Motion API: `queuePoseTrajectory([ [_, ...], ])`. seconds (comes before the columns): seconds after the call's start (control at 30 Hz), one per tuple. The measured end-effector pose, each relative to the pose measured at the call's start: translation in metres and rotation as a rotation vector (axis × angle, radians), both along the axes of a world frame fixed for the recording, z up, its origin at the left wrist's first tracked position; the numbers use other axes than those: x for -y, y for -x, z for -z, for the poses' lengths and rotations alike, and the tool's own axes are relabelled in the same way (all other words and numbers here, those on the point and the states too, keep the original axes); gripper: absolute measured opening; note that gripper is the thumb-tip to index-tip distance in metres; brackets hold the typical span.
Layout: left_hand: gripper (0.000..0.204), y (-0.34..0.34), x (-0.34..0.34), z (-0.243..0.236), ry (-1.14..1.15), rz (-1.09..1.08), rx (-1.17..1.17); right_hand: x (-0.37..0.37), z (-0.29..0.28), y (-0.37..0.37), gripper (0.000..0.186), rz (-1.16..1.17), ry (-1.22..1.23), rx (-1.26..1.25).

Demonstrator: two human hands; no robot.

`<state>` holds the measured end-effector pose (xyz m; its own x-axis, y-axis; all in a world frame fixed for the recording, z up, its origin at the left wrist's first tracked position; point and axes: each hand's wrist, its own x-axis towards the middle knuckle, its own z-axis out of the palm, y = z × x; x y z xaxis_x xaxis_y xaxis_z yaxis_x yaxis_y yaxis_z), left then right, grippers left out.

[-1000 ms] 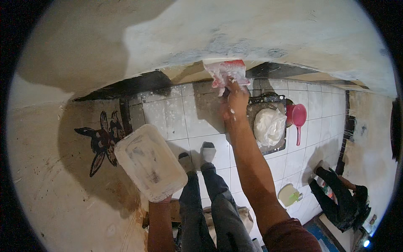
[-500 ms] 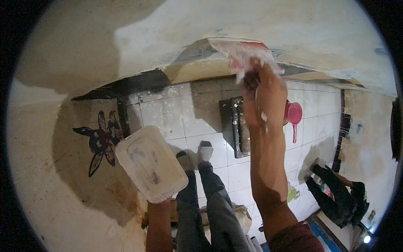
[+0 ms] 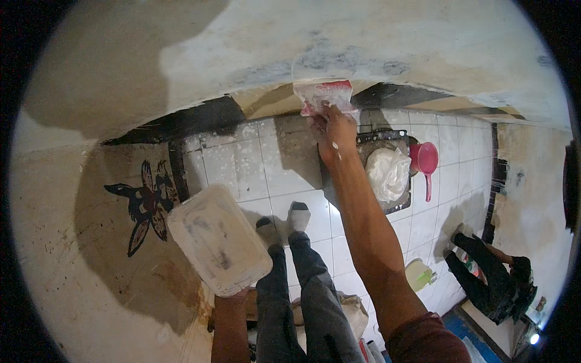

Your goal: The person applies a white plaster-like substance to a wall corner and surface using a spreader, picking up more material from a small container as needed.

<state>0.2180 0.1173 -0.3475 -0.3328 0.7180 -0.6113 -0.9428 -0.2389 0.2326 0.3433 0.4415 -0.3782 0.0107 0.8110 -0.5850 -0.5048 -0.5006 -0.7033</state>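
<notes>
Single view: head-mounted left fisheye, facing steeply downward from the wearer's head. The wall (image 3: 363,36) spans the upper field, the tiled floor (image 3: 233,160) the centre; the right hand (image 3: 339,132) lies nearer the lens than the feet (image 3: 299,220).

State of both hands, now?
Left hand: holding a pale, rectangular, plastic-looking tray; fingers mostly hidden.
Right hand: closed on a flat, red-and-white, paste-smeared spreader.

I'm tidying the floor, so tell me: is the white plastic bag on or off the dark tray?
On: the white plastic bag rests on the dark tray, whose edges show above and below it in the picture.
</notes>
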Motion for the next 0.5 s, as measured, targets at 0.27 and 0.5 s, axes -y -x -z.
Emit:
queuePoseTrajectory([
  [0.27, 0.071, 0.008, 0.001, -0.005, -0.072, -0.034, 0.074, -0.003, -0.122, 0.038, 0.015, -0.029, -0.247, 0.123],
  [0.5, 0.071, 0.019, 0.011, -0.002, -0.043, -0.046, 0.026, 0.039, -0.087, 0.014, 0.018, -0.037, -0.267, 0.066],
])
